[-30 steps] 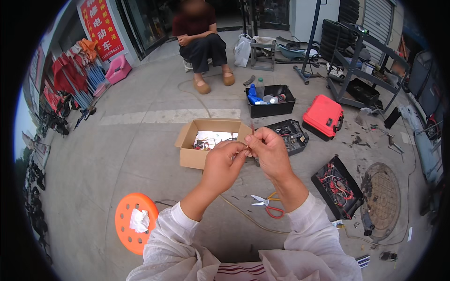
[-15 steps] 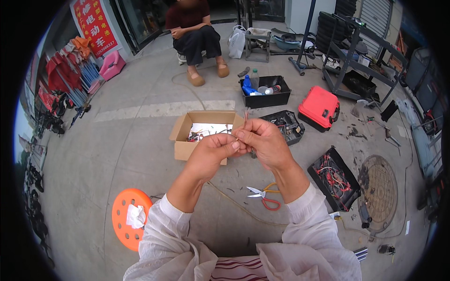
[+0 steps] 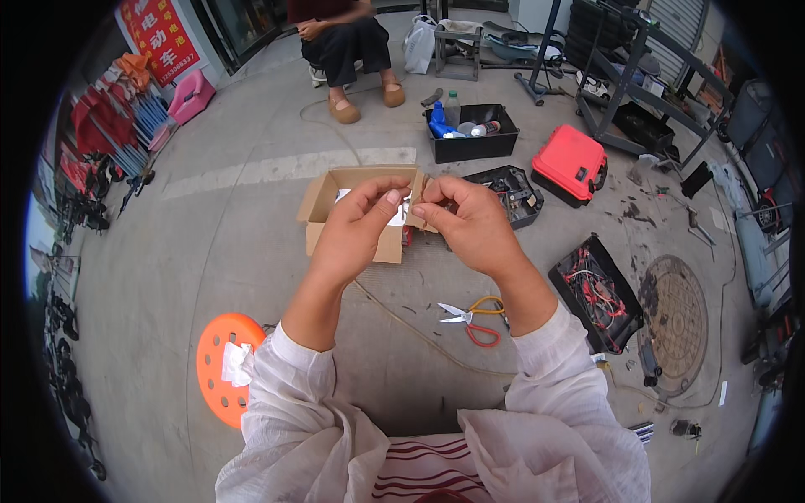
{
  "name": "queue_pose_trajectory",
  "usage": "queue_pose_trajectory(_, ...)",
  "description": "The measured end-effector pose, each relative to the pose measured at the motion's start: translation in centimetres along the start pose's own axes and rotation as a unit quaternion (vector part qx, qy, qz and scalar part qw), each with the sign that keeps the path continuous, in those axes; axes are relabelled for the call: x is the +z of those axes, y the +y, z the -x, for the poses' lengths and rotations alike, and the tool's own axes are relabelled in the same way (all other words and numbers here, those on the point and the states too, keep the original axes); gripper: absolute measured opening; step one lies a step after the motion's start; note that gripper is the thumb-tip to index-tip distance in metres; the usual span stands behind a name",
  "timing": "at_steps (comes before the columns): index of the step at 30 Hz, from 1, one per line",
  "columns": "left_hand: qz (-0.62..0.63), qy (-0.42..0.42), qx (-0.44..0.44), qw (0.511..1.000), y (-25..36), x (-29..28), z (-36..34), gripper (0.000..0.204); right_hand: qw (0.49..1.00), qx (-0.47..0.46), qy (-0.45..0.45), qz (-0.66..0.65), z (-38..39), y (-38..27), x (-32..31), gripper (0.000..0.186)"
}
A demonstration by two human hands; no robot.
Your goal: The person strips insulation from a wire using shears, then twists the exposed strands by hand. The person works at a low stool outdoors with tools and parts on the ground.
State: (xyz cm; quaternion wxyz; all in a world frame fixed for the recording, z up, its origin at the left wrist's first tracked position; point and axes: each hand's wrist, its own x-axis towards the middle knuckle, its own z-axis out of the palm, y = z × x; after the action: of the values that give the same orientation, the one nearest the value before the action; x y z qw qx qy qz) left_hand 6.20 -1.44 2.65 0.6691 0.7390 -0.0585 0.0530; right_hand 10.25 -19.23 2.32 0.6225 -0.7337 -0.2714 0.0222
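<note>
My left hand (image 3: 356, 228) is raised over the cardboard box (image 3: 348, 178), thumb and forefinger pinched together. A small thin bit shows at its fingertips, too small to name. Beside it, a short gap away, my right hand (image 3: 471, 220) pinches what looks like a thin wire, mostly hidden by the fingers. White paper and small pieces lie inside the box below my hands. Scissors (image 3: 471, 317) with orange and yellow handles lie spread on the ground, close to my right forearm.
Around lie a black bin with bottles (image 3: 474, 149), an open black tool case (image 3: 521, 210), a red case (image 3: 570, 163) and a black tray of wires (image 3: 597, 298). An orange stool (image 3: 220, 394) holds tissue at left. A person (image 3: 348, 50) sits ahead. A manhole cover (image 3: 675, 318) is right.
My hands have drawn apart; half a second ago they met, with thin wire strands standing up from the right fingers. The whole scene sits slightly higher in view.
</note>
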Motion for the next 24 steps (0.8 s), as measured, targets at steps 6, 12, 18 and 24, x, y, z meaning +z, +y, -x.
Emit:
queue_pose_trajectory(6, 0.057, 0.006, 0.023, 0.998, 0.6, 0.3, 0.2, 0.026, 0.994, 0.006, -0.020, 0.105, 0.5, -0.8, 0.7, 0.016)
queue_pose_trajectory(12, 0.116, 0.041, 0.000, 0.992, 0.0, -0.8, -0.1, 0.018, 0.993, 0.000, -0.013, 0.121, 0.6, -1.0, 1.3, 0.020)
queue_pose_trajectory(18, 0.228, 0.022, -0.042, 0.972, 0.3, -0.8, -0.2, 0.015, 0.962, -0.157, 0.094, 0.202, 0.4, -0.4, 2.3, 0.018)
queue_pose_trajectory(24, 0.271, 0.013, -0.047, 0.961, -0.1, -1.1, -0.5, 0.015, 0.935, -0.238, 0.170, 0.201, 0.3, 0.1, 2.6, 0.013)
